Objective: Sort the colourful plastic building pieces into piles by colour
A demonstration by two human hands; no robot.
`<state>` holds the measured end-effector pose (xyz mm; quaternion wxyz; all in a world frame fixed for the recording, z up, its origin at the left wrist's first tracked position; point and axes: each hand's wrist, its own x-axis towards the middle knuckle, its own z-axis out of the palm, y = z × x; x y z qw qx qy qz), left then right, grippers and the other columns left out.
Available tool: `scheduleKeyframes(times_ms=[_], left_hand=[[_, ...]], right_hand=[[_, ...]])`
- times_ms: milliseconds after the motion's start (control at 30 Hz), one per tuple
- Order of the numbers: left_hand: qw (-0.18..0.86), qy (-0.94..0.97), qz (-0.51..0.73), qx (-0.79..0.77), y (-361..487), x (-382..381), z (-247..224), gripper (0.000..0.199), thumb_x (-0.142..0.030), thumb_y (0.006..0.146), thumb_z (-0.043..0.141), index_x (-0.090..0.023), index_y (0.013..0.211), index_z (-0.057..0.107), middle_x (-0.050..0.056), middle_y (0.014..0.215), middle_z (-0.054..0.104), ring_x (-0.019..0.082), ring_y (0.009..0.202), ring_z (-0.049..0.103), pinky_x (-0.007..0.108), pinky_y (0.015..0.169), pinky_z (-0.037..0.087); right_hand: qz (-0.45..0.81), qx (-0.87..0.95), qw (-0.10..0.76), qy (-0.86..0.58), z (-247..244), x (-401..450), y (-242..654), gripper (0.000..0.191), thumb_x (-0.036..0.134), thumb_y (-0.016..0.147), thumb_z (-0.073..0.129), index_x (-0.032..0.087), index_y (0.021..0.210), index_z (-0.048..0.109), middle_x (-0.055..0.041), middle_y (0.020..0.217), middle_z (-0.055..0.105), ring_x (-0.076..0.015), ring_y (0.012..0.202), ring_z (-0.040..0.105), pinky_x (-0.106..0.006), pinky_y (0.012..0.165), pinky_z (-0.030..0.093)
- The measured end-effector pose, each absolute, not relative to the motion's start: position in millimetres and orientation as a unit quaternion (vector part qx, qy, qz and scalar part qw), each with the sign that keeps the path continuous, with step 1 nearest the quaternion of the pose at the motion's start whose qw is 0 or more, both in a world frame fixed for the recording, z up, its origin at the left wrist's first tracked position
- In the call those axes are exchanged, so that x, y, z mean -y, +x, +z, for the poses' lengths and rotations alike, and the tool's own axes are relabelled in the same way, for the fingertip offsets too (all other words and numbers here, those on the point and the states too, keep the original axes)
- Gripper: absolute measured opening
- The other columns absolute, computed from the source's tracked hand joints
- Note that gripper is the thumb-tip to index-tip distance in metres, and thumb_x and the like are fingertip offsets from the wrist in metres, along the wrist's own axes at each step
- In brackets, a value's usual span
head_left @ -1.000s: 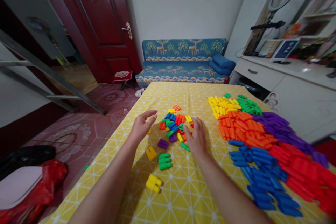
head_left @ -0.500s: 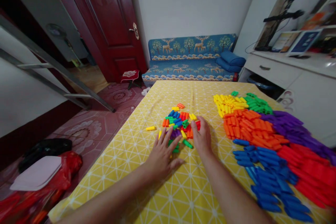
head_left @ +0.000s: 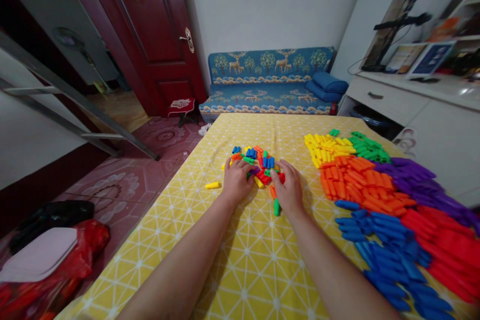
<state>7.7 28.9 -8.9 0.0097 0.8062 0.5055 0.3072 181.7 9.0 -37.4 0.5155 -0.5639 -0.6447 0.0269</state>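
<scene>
The left hand (head_left: 239, 180), splayed earlier, now curls at the left of the mixed blocks (head_left: 269, 162) on the surface (head_left: 247, 260); the right hand (head_left: 289, 189), half-curled, flanks their right; fingertips partly hidden, any grip cannot be told.

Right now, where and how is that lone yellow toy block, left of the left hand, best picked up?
Likely from above, pinching the yellow toy block across its middle: it is slim, lies roughly left to right apart from the mixed-colour pile, and both long sides are unobstructed.
</scene>
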Motion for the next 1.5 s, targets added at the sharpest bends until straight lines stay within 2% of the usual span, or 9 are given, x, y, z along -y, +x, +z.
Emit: scheduleKeyframes(times_ms=[133,267,500,633,767,933,1067,1267,1500], left_hand=[[-0.003,0.811,0.333,-0.482,5.7,-25.4,-7.3,0.019,-0.026,0.082,0.063,-0.027,0.099,0.071,0.003,0.105,0.07,0.024,0.112,0.057,0.051,0.115,0.022],[0.008,0.807,0.358,-0.47,3.1,-24.5,-8.2,0.03,-0.024,0.084,0.06,-0.026,0.114,0.066,0.006,0.118,0.066,0.024,0.116,0.057,0.051,0.115,0.025],[0.042,0.824,0.399,-0.401,-0.4,-31.0,-14.9,0.063,-0.011,0.081,0.053,-0.021,0.143,0.045,0.012,0.145,0.05,0.026,0.131,0.047,0.045,0.111,0.037],[0.056,0.838,0.379,-0.39,-0.2,-34.9,-16.6,0.055,-0.01,0.082,0.051,-0.019,0.136,0.054,0.012,0.122,0.066,0.025,0.112,0.06,0.042,0.098,0.047],[0.025,0.828,0.369,-0.421,-0.9,-36.2,-16.1,0.034,-0.015,0.086,0.053,-0.017,0.117,0.067,0.01,0.1,0.073,0.024,0.094,0.065,0.039,0.087,0.051],[-0.041,0.818,0.344,-0.46,-2.8,-33.5,-15.1,0.03,-0.021,0.087,0.058,-0.022,0.115,0.068,0.006,0.096,0.075,0.024,0.094,0.065,0.043,0.097,0.045],[-0.039,0.774,0.377,-0.507,-11.7,-37.1,-15.8,0.033,-0.024,0.089,0.056,-0.024,0.12,0.066,0.007,0.099,0.075,0.024,0.099,0.065,0.046,0.101,0.042],[-0.026,0.797,0.406,-0.447,-8.7,-36.3,-15.7,0.06,-0.015,0.082,0.056,-0.025,0.14,0.048,0.009,0.145,0.05,0.027,0.132,0.047,0.048,0.108,0.039],[0.001,0.826,0.402,-0.395,-5.3,-33.6,-14.6,0.035,-0.016,0.083,0.055,-0.025,0.115,0.067,0.007,0.125,0.063,0.024,0.121,0.054,0.047,0.108,0.042]], right_hand=[[-0.02,0.685,0.423,-0.592,-27.8,-21.1,174.5,0.045,0.037,0.088,0.057,0.02,0.131,0.058,-0.0136,0.132,0.058,-0.0289,0.122,0.051,-0.048,0.104,0.039],[-0.026,0.701,0.333,-0.631,-19.8,-24.5,161.6,0.033,0.026,0.081,0.065,0.03,0.114,0.069,-0.0091,0.12,0.062,-0.0281,0.105,0.058,-0.048,0.095,0.042],[0.033,0.698,0.501,-0.511,-17.3,-15.9,157.4,0.025,0.014,0.083,0.055,0.022,0.106,0.062,-0.0058,0.103,0.068,-0.0214,0.097,0.062,-0.038,0.091,0.048],[0.109,0.668,0.573,-0.463,-19.5,-14.8,159.7,0.027,0.018,0.085,0.058,0.023,0.111,0.06,-0.0046,0.102,0.069,-0.0186,0.095,0.065,-0.034,0.087,0.051],[0.102,0.694,0.551,-0.452,-18.7,-14.5,161.9,0.024,0.026,0.09,0.057,0.023,0.113,0.062,-0.0061,0.108,0.069,-0.0204,0.1,0.064,-0.036,0.089,0.05],[0.025,0.71,0.496,-0.5,-10.9,-9.6,161.4,0.02,0.027,0.093,0.051,0.021,0.105,0.066,-0.0063,0.101,0.072,-0.0219,0.095,0.065,-0.037,0.085,0.045],[-0.025,0.64,0.519,-0.567,-7.8,-9.8,172.9,0.026,0.03,0.096,0.043,0.019,0.106,0.065,-0.0092,0.103,0.071,-0.0224,0.097,0.064,-0.037,0.088,0.045],[-0.055,0.597,0.554,-0.577,-6.2,-9.2,180.4,0.026,0.037,0.093,0.049,0.019,0.1,0.067,-0.0097,0.101,0.07,-0.024,0.098,0.061,-0.039,0.091,0.045],[0.014,0.596,0.601,-0.532,29.0,16.4,195.6,0.021,0.032,0.088,0.056,0.019,0.1,0.067,-0.0072,0.097,0.069,-0.0183,0.084,0.063,-0.032,0.074,0.051]])
